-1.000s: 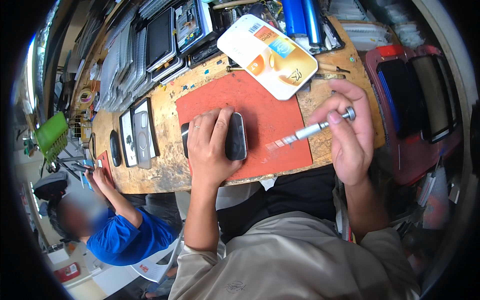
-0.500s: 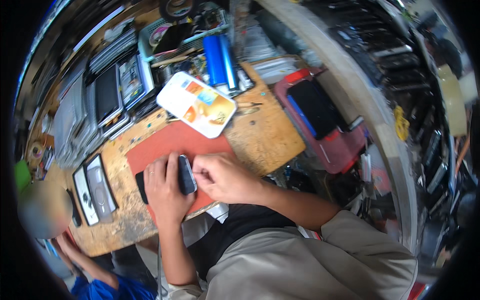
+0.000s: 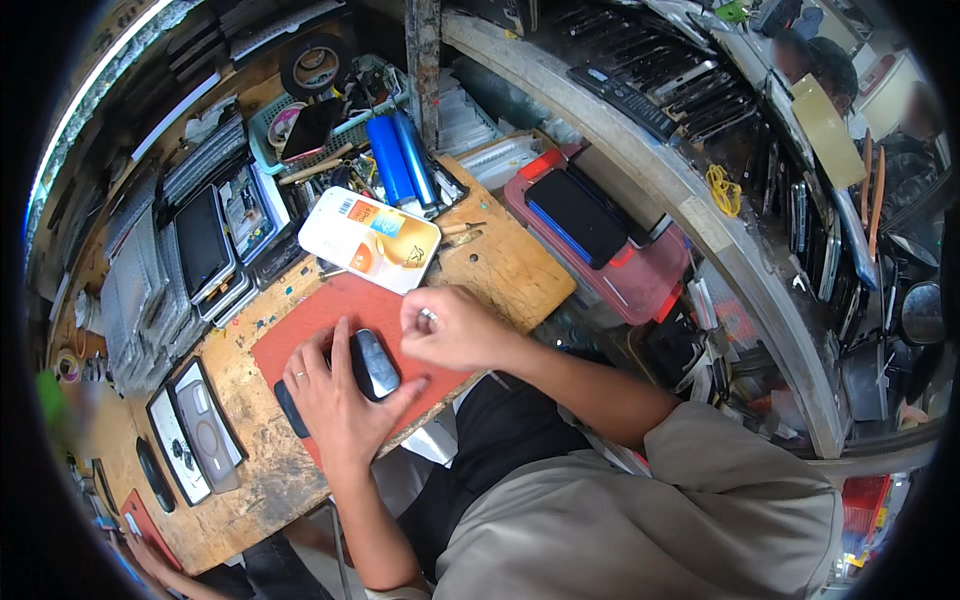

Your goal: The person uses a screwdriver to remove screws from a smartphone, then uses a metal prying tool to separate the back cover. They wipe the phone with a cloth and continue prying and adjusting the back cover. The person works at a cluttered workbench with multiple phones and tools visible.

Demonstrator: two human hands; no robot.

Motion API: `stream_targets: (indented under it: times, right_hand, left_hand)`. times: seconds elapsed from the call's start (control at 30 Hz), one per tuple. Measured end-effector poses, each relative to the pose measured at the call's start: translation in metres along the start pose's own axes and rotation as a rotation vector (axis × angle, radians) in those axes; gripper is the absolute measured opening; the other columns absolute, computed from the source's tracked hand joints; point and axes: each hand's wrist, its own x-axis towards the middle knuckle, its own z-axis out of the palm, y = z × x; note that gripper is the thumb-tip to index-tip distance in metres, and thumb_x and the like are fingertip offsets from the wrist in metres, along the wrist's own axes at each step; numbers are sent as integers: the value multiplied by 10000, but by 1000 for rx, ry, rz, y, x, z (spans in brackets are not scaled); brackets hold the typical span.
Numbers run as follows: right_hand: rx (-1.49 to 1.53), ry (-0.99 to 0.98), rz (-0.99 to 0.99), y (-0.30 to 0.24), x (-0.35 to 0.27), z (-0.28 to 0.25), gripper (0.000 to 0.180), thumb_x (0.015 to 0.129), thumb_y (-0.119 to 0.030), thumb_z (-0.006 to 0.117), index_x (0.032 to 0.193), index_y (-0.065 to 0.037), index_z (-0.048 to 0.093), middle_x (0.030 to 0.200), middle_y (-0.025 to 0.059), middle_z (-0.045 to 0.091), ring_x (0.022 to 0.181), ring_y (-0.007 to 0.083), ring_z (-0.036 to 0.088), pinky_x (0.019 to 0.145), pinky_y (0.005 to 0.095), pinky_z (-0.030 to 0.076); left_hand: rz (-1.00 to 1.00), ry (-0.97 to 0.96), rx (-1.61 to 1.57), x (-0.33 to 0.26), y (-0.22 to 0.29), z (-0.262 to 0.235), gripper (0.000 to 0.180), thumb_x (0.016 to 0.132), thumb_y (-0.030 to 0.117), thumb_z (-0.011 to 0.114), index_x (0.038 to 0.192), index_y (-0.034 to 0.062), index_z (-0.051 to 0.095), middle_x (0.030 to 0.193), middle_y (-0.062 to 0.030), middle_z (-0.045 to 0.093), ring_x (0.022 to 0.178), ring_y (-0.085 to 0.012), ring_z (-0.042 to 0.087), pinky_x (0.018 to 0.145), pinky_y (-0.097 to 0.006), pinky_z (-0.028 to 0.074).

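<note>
On the red-orange mat [image 3: 300, 330], my left hand [image 3: 335, 400] lies with fingers spread and thumb stretched out. Beside its index finger is a dark, glossy object with rounded corners and a metallic edge [image 3: 375, 365], apparently a phone, partly covered by the hand. Another dark slab [image 3: 291, 408] shows at the hand's other side; whether the two are joined is hidden. Just right of the glossy object, my right hand [image 3: 455, 330] is raised with its fingers closed in a pinch. A small pale bit shows at those fingers, too small to name. A white printed package [image 3: 370, 240] lies at the mat's far edge.
Behind the package are blue cylinders [image 3: 390, 160] and a green basket [image 3: 270, 140] of parts. Bubble-wrap sleeves [image 3: 145, 310] and tablets stand left. A clear case [image 3: 205, 440] lies on the wooden bench [image 3: 270, 490]. Right, a reddish plastic box [image 3: 640, 280] carries a dark phone [image 3: 577, 218].
My right hand has lifted away from the glossy object, its fingers still pinched. My left thumb has spread outward. The head view has shifted, and the person at lower left is mostly out of it.
</note>
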Motion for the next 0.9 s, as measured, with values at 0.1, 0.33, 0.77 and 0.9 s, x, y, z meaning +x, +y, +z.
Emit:
stream_targets:
  times: [0.1, 0.33, 0.77, 0.9]
  right_hand:
    - [-91, -60, -18, -9, -8, -6, 91, 989, -78, 676, 949, 4, 682, 842, 31, 681, 794, 70, 612, 725, 303, 522]
    - [256, -314, -29, -8, -38, 18, 179, 1026, -151, 708, 1058, 21, 747, 851, 74, 757, 766, 122, 673, 724, 347, 555]
    - [-1214, 650, 145, 6, -59, -174, 221, 987, -121, 719, 1161, 12, 749, 1109, 279, 742, 1034, 451, 734, 923, 528, 580]
    - [-1537, 564, 335, 42, -70, -216, 308, 911, -90, 754, 1195, 19, 707, 1165, 304, 704, 1101, 501, 703, 959, 548, 567]
  left_hand:
    - [41, 99, -294, -8, 7, -3, 643, 760, 344, 939, 1277, 31, 720, 1140, -155, 705, 1116, -365, 651, 1026, -477, 489]
    - [-235, 247, -866, -42, 24, 6, 85, 959, -36, 775, 918, -32, 700, 920, -137, 747, 812, -182, 707, 733, -315, 556]
    - [-401, 356, -417, -79, -31, -16, 366, 1143, 201, 534, 848, -8, 475, 779, -98, 435, 704, -254, 426, 668, -416, 352]
    - [-502, 384, -571, -95, -44, -11, 423, 1163, 219, 507, 816, -5, 416, 771, -71, 399, 713, -224, 395, 661, -405, 320]
